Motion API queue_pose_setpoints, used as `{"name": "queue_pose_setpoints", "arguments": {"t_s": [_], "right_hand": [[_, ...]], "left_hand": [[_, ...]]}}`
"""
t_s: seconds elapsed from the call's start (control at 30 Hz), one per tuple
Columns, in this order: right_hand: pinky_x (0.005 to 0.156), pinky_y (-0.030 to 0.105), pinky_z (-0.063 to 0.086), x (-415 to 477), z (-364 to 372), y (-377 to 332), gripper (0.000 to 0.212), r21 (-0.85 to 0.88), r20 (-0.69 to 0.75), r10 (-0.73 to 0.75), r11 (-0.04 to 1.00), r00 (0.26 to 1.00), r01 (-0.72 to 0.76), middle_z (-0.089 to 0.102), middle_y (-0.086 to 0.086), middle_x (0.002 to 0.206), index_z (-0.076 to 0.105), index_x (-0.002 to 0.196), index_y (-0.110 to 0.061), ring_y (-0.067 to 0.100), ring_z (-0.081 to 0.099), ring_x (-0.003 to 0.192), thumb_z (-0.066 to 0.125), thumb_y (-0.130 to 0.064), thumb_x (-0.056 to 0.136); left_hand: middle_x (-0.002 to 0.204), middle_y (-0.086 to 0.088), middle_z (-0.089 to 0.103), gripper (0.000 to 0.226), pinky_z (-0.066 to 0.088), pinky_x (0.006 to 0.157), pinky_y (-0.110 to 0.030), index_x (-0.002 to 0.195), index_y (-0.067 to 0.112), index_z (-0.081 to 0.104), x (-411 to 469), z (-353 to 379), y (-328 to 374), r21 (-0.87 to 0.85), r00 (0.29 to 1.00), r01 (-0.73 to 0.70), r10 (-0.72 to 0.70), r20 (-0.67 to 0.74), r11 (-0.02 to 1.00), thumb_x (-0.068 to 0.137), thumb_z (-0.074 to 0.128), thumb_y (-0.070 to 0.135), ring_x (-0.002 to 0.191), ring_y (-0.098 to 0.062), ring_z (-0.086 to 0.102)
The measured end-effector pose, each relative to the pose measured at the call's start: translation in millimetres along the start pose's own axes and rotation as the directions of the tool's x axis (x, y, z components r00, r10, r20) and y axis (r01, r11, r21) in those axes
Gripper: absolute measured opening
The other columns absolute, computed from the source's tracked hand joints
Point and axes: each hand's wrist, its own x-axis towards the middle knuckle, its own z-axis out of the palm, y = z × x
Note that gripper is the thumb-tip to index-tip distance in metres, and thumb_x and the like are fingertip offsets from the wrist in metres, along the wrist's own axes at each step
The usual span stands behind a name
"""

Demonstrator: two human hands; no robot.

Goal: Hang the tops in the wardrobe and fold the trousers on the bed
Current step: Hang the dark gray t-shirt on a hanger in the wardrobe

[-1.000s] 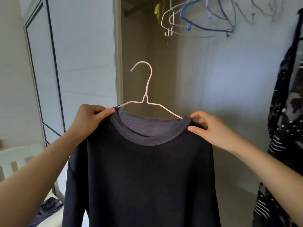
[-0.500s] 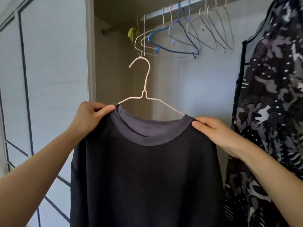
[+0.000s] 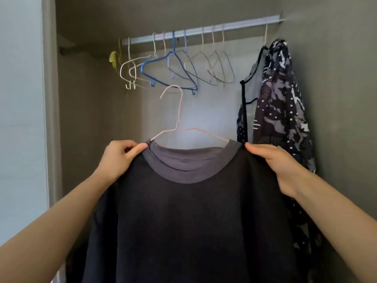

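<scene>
A dark long-sleeved top (image 3: 189, 221) with a grey collar hangs on a pale pink wire hanger (image 3: 179, 127), held up in front of the open wardrobe. My left hand (image 3: 119, 158) grips the top's left shoulder beside the collar. My right hand (image 3: 271, 160) grips its right shoulder. The hanger's hook stands free in the air, below the white wardrobe rail (image 3: 204, 31) and just under the empty hangers. No trousers and no bed are in sight.
Several empty wire hangers (image 3: 175, 66), white, blue and grey, hang along the rail. A yellow item (image 3: 114, 57) hangs at its left end. A black-and-white patterned garment (image 3: 279, 111) hangs at the right. The wardrobe door frame (image 3: 51, 99) stands on the left.
My view has tilted up and right, bringing the whole rail into sight. The top on its hanger has risen closer to the rail, with both hands keeping their grip on the shoulders.
</scene>
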Motion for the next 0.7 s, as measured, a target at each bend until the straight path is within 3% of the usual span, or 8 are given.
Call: {"name": "queue_pose_setpoints", "arguments": {"t_s": [0.1, 0.17, 0.23, 0.3, 0.4, 0.53, 0.7], "right_hand": [[0.066, 0.028, 0.058, -10, 6, -14, 0.027, -0.033, -0.052, -0.028, 0.999, 0.998, 0.027, 0.075, 0.009, 0.082, 0.08, 0.076, -0.012, 0.019, 0.072, 0.07, 0.06, -0.024, 0.09], [0.067, 0.028, 0.059, -15, 8, -21, 0.026, -0.038, -0.106, -0.022, 0.999, 0.994, 0.018, 0.075, 0.01, 0.084, 0.08, 0.078, -0.01, 0.02, 0.072, 0.071, 0.062, -0.026, 0.088], [0.065, 0.028, 0.059, -22, 10, -29, 0.028, -0.032, -0.165, -0.011, 0.999, 0.986, 0.006, 0.075, 0.01, 0.083, 0.079, 0.075, -0.009, 0.02, 0.072, 0.069, 0.061, -0.026, 0.089], [0.063, 0.028, 0.059, -29, 14, -39, 0.033, -0.027, -0.209, 0.001, 1.0, 0.978, -0.007, 0.075, 0.009, 0.078, 0.079, 0.07, -0.01, 0.02, 0.071, 0.065, 0.06, -0.026, 0.09], [0.058, 0.029, 0.06, -37, 22, -55, 0.033, -0.02, -0.297, 0.016, 1.0, 0.955, -0.023, 0.074, 0.01, 0.077, 0.078, 0.073, -0.007, 0.021, 0.071, 0.061, 0.059, -0.025, 0.092], [0.054, 0.027, 0.058, -40, 32, -76, 0.026, -0.019, -0.385, 0.008, 1.0, 0.923, -0.017, 0.073, 0.009, 0.074, 0.072, 0.087, -0.005, 0.02, 0.07, 0.058, 0.054, -0.023, 0.094], [0.054, 0.028, 0.057, -40, 44, -108, 0.027, -0.068, -0.349, -0.043, 0.997, 0.936, 0.02, 0.071, 0.007, 0.068, 0.068, 0.084, -0.005, 0.017, 0.067, 0.053, 0.046, -0.014, 0.096]], "left_hand": [[0.061, 0.0, 0.049, 0.042, 0.032, 0.056, -0.027, 0.066, 0.005, 0.064, 12, 14, -7, -0.086, 0.996, -0.009, 0.017, 0.085, 0.996, 0.093, 0.061, 0.037, 0.063, -0.012, 0.039], [0.059, 0.005, 0.052, 0.04, 0.035, 0.057, -0.027, 0.065, 0.009, 0.064, 18, 23, -14, -0.076, 0.993, 0.006, 0.003, 0.12, 0.997, 0.093, 0.061, 0.037, 0.063, -0.013, 0.043], [0.066, 0.015, 0.063, 0.023, 0.045, 0.069, -0.026, 0.072, 0.026, 0.068, 23, 35, -20, -0.051, 0.99, 0.037, -0.03, 0.139, 0.998, 0.094, 0.063, 0.032, 0.072, -0.014, 0.057], [0.099, 0.013, 0.068, 0.009, 0.047, 0.089, -0.029, 0.097, 0.032, 0.07, 26, 49, -21, -0.013, 0.982, 0.071, -0.068, 0.176, 0.997, 0.095, 0.063, 0.026, 0.098, -0.019, 0.063], [0.14, -0.006, 0.052, 0.045, 0.036, 0.105, -0.031, 0.14, 0.014, 0.052, 28, 71, -8, 0.048, 0.969, 0.056, -0.066, 0.239, 0.997, 0.096, 0.059, 0.014, 0.128, -0.027, 0.051], [0.152, -0.005, 0.041, 0.064, 0.025, 0.114, -0.027, 0.149, 0.013, 0.038, 23, 96, 27, 0.017, 0.924, -0.064, 0.053, 0.378, 0.998, 0.091, 0.063, 0.009, 0.14, -0.022, 0.038], [0.149, 0.007, 0.043, 0.068, 0.035, 0.115, -0.034, 0.152, 0.025, 0.035, 5, 116, 83, -0.227, 0.851, -0.114, 0.213, 0.48, 0.967, 0.091, 0.064, 0.031, 0.133, -0.01, 0.044]]}}
